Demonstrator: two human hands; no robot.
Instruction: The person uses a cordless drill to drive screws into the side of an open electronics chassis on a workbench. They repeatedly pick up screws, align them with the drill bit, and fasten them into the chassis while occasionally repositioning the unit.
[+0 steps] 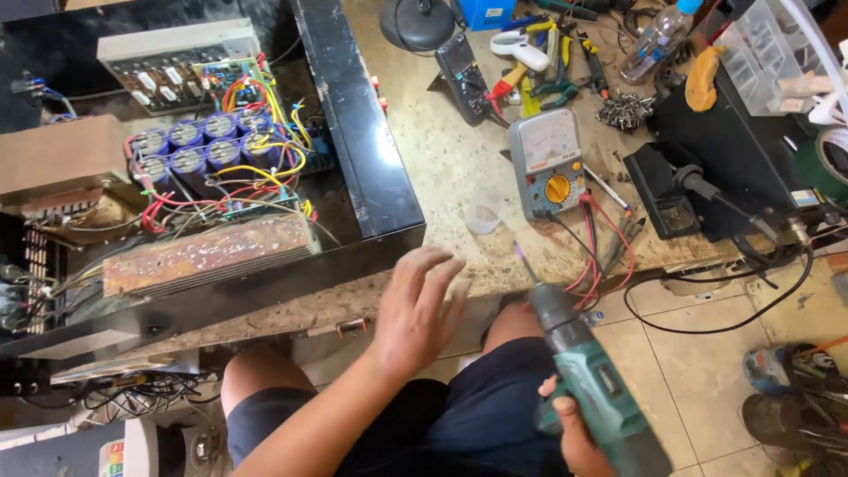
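My right hand (565,428) is clamped on the drill (583,371), bit pointing far; left hand (420,305) is spread, empty, near the chassis (371,159). I'd brace the chassis first.

An analog meter (549,163) lies at the worktop's (442,150) centre, a black digital meter (464,75) above it, pliers (556,62) and a plastic bottle (658,35) upper right.

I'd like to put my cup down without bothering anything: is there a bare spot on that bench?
Yes: the bare stretch of workbench between the open black chassis and the grey analog meter, near the small clear cup. The far right is crowded with pliers, a bottle and the soldering stand.
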